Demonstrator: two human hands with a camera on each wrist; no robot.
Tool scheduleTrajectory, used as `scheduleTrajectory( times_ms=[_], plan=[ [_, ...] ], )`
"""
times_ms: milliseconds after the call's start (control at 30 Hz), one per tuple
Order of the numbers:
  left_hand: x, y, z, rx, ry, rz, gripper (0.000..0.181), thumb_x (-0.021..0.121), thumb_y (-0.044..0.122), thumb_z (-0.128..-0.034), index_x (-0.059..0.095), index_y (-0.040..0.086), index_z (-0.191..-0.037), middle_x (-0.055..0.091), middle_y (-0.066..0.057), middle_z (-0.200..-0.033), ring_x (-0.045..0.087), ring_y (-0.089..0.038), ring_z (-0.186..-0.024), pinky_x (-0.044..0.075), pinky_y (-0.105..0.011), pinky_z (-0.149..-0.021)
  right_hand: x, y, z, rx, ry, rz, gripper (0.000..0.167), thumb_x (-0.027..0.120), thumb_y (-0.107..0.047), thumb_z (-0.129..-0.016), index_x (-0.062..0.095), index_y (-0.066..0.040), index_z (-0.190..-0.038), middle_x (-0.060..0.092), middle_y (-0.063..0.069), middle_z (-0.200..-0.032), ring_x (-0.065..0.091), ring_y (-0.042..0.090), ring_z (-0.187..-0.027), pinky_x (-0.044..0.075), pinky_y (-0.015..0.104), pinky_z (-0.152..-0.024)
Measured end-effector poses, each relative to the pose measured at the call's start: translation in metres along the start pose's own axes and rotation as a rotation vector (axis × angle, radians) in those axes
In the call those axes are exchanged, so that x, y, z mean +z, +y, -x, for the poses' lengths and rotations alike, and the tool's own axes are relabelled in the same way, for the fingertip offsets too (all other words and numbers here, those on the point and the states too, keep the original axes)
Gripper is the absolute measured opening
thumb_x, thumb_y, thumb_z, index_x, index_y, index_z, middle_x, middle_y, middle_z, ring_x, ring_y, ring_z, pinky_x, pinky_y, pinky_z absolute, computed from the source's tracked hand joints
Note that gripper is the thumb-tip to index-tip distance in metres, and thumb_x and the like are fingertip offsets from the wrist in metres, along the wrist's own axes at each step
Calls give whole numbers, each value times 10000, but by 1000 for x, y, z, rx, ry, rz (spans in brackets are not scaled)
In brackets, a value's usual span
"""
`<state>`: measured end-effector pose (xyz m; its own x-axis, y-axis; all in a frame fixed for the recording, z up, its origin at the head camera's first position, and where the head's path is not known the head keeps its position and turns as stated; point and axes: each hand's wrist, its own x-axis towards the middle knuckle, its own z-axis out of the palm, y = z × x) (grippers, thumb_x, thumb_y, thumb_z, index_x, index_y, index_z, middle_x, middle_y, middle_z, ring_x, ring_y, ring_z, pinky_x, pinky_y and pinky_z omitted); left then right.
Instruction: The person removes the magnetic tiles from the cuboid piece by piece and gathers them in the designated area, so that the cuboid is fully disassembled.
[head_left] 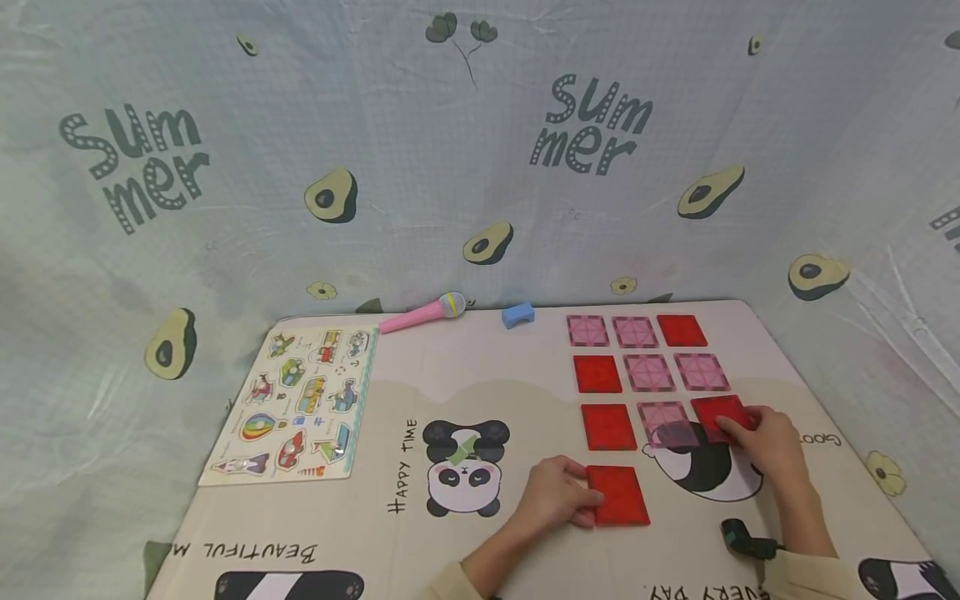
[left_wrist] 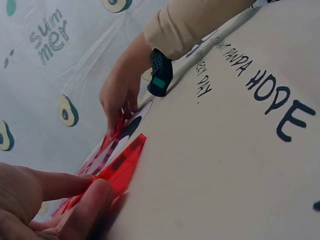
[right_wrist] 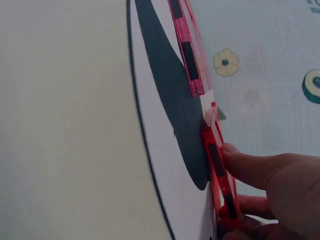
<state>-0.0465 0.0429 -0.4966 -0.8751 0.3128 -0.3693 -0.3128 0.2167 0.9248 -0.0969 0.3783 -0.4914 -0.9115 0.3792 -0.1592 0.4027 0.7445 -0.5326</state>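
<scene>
My left hand (head_left: pixel 551 497) pinches the left edge of a red square magnetic tile (head_left: pixel 621 497) nearest the front. In the left wrist view, that tile (left_wrist: pixel 122 167) is tilted, with thumb and finger on its edge. My right hand (head_left: pixel 776 442) grips another red tile (head_left: pixel 718 416) at the right end of the third row, beside a pink see-through tile (head_left: pixel 663 423). Seen from the right wrist, this red tile (right_wrist: pixel 216 157) stands slightly apart from the pink tile (right_wrist: pixel 187 50). A red tile (head_left: pixel 608 427) lies left of that pink one.
More red and pink tiles (head_left: pixel 650 372) form rows behind. A blue block (head_left: pixel 518 315) and a pink toy microphone (head_left: pixel 420 317) lie along the back edge. On the left is a picture puzzle board (head_left: pixel 300 400). A patterned curtain (head_left: pixel 420 150) surrounds the table.
</scene>
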Motion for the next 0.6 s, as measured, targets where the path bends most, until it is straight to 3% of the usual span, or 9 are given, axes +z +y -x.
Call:
scheduleTrajectory(
  times_ms=[333, 600],
  plan=[
    [10, 6, -3, 15, 66, -147, 256, 799, 100, -830, 617, 79, -1009, 628, -27, -593, 646, -139, -468, 542, -198, -530, 1, -2, 3, -37, 38, 39, 637, 659, -266, -960, 444, 224, -1305, 462, 422, -1222, 450, 539, -1120, 506, 617, -968],
    [12, 7, -2, 25, 71, -175, 261, 799, 104, -832, 603, 85, -1004, 617, -31, -547, 625, -130, -445, 511, -185, -507, 1, -9, 7, -36, 79, 51, 640, 642, -275, -957, 436, 209, -1322, 447, 406, -1215, 400, 528, -1137, 508, 627, -923]
  ],
)
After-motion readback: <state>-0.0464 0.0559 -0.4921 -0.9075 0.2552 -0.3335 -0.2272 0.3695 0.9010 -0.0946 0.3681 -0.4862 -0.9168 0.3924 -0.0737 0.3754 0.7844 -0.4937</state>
